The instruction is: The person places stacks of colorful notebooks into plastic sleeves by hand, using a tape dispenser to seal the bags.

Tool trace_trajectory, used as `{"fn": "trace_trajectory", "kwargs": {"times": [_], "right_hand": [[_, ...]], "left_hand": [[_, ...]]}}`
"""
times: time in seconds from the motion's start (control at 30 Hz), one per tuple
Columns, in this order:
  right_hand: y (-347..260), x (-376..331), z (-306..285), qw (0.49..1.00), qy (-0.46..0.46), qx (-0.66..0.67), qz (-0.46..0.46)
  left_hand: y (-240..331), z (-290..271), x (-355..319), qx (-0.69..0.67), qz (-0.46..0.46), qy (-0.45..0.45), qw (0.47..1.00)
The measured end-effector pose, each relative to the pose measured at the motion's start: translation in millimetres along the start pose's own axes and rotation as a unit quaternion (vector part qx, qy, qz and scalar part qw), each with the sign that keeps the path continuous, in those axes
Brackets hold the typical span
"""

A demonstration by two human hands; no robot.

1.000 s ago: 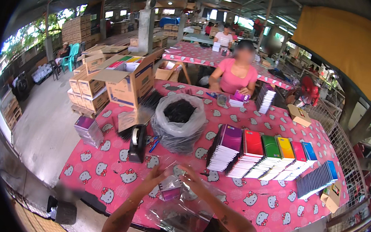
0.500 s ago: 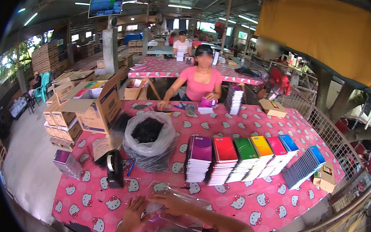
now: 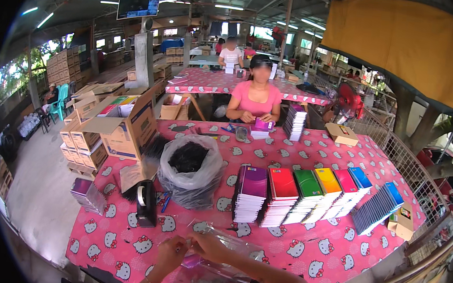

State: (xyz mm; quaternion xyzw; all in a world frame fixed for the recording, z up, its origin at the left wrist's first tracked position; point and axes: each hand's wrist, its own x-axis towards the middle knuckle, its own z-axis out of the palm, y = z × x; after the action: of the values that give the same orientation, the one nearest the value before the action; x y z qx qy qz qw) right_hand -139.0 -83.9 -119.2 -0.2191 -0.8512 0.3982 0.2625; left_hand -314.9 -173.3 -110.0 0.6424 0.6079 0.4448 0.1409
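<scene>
At the near edge of the table, my left hand [image 3: 173,250] and my right hand [image 3: 206,246] meet with their fingertips close together. Both are closed, pinching the edge of a clear plastic bag [image 3: 229,239]. Under and beside the fingers a purple notebook [image 3: 192,261] shows partly through the plastic. More clear plastic and a dark shape lie below my right forearm, mostly hidden. Left of my hands stands a black tape dispenser [image 3: 146,204].
Stacked spiral notebooks [image 3: 283,196] in several colours stand at centre right. A plastic sack of black pieces [image 3: 190,168], an open carton [image 3: 126,133] and a small notebook stack [image 3: 88,194] are at left. Across the table a person [image 3: 256,96] in pink handles a purple notebook [image 3: 263,125].
My left hand, flat with fingers spread before, has closed and come up against my right hand at the plastic. The person across has drawn a reaching arm back to the notebook.
</scene>
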Motion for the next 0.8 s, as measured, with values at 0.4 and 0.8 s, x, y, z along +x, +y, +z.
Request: {"fn": "trace_trajectory", "kwargs": {"times": [0.4, 0.8], "right_hand": [[14.0, 4.8, -8.6, 0.995, 0.057, -0.088, 0.002], [28.3, 2.8, 7.3, 0.994, 0.032, 0.082, 0.07]], "left_hand": [[15.0, 15.9, 12.8, 0.2, 0.023, 0.067, 0.977], [-206.9, -63.7, 47.3, -0.193, -0.343, 0.171, 0.903]]}}
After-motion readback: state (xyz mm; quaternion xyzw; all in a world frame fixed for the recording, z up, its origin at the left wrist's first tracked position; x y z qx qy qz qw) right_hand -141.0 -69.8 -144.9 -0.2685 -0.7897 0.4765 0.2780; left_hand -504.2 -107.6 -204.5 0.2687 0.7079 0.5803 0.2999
